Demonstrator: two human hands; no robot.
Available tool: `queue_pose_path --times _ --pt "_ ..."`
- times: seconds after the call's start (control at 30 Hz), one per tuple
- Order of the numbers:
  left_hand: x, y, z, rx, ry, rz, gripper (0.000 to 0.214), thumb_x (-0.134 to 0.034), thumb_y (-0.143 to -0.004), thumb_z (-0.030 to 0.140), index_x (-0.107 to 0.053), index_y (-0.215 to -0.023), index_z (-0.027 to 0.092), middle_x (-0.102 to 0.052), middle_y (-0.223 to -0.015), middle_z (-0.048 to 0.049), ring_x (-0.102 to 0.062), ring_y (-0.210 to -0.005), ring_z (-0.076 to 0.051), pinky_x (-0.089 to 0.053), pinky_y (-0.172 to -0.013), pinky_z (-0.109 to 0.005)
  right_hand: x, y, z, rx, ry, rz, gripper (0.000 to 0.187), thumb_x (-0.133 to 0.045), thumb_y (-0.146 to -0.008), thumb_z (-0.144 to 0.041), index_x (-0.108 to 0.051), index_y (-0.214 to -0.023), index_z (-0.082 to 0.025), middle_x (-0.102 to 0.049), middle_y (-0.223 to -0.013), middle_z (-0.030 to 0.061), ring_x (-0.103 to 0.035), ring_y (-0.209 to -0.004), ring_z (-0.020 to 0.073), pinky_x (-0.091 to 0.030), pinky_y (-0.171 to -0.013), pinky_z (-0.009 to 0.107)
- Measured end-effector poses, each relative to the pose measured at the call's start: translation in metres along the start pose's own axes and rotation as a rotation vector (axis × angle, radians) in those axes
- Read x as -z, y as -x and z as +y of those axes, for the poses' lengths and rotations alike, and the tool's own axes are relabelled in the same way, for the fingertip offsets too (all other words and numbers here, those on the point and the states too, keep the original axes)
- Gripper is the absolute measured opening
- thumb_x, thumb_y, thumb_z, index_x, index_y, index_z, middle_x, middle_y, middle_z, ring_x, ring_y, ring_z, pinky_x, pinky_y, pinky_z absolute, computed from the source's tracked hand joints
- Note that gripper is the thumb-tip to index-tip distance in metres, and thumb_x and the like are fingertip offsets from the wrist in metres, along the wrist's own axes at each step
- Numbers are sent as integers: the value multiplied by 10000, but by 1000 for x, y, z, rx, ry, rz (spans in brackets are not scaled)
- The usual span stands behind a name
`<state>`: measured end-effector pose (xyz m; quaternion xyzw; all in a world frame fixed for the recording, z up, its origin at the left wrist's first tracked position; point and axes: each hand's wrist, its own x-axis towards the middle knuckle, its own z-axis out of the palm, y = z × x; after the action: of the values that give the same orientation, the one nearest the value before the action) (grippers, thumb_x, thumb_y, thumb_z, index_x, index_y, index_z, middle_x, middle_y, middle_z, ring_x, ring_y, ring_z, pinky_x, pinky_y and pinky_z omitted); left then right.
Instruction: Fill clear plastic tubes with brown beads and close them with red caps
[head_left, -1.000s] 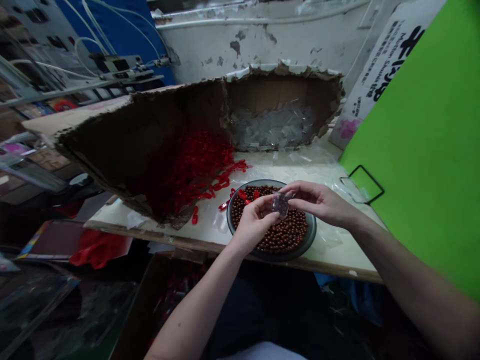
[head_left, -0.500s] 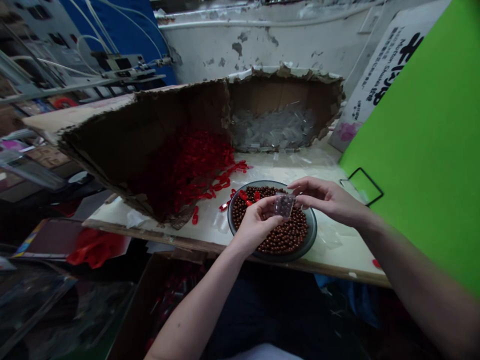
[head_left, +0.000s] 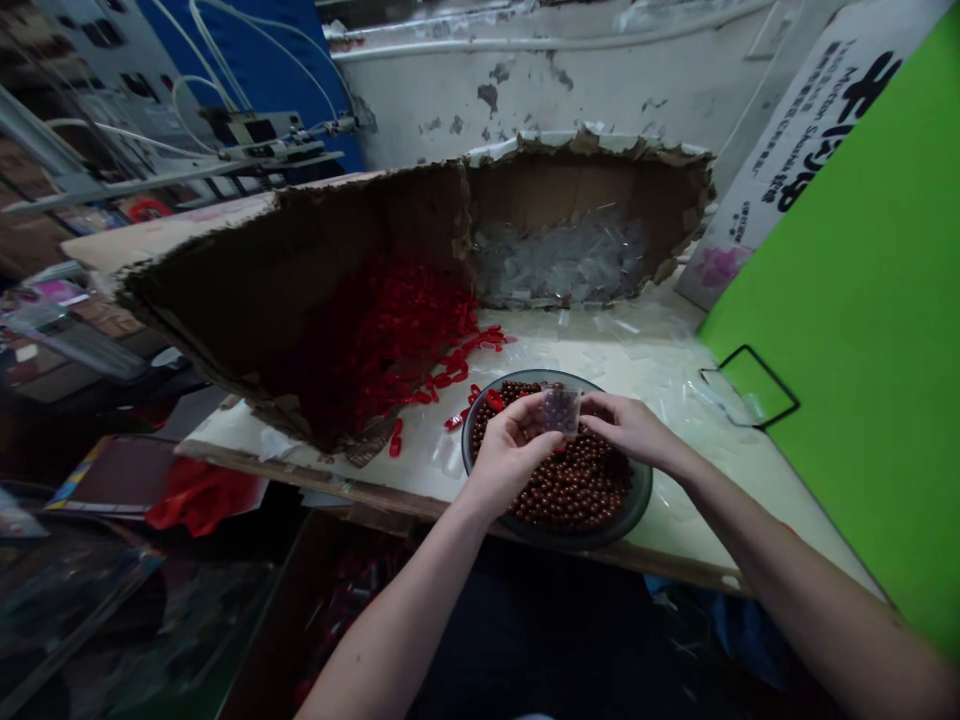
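Note:
Over a bowl, my left hand (head_left: pixel 512 445) pinches a small clear plastic box (head_left: pixel 561 411) between thumb and fingers. Dark round shapes show through its wall; whether they lie inside or behind it I cannot tell. On the box's right side, my right hand (head_left: pixel 628 428) has its thumb and bent fingers at the edge, apparently gripping it. Below both hands stands the round grey bowl (head_left: pixel 640 500), filled with shiny brown beads (head_left: pixel 574 497). A few red plastic pieces (head_left: pixel 494 400) lie on the beads near the left rim.
A torn cardboard box (head_left: pixel 300 230) lies open behind the bowl, with red pieces (head_left: pixel 405 320) in its left part and clear plastic pieces (head_left: pixel 562 262) in its right. At right stands a green panel (head_left: pixel 847 320) beside a black wire loop (head_left: pixel 784 388). The table's wooden edge (head_left: pixel 300 470) runs in front.
My right hand has moved in closer, its fingers now at the box's right edge. The box is turned more upright and squarer to view. The whole view has shifted slightly.

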<state>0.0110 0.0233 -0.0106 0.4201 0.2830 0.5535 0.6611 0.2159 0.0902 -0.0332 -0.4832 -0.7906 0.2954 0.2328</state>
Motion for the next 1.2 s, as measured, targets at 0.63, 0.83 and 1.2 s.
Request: queue_pose_path --times 0.63,0.83,1.2 --pt "-5 3 6 40 65 -5 448 -777 -642 146 -638 -1068 164 -714 -958 -54 -654 -855 -156 -535 -779 -286 -38 -11 2 -40 -62 24 255 -637 -750 -280 -640 -994 -207 -712 -940 65 -652 -916 271 -502 -813 391" --pt "0 7 2 41 50 -6 372 -742 -704 196 -639 -1062 180 -692 -985 -47 -654 -813 -143 -547 -757 -286 3 21 -31 -146 -619 52 413 -636 -812 -335 -538 -1204 -250 -668 -1045 39 -648 -880 172 -512 -779 315" --pt "-6 7 -6 59 -40 5 219 -639 -826 321 -599 -989 182 -652 -961 -26 -668 -740 -123 -540 -678 -243 31 53 -70 62 -425 100 287 -580 -894 -336 -660 -1169 -321 -648 -1198 28 -584 -1078 206 -460 -940 359"
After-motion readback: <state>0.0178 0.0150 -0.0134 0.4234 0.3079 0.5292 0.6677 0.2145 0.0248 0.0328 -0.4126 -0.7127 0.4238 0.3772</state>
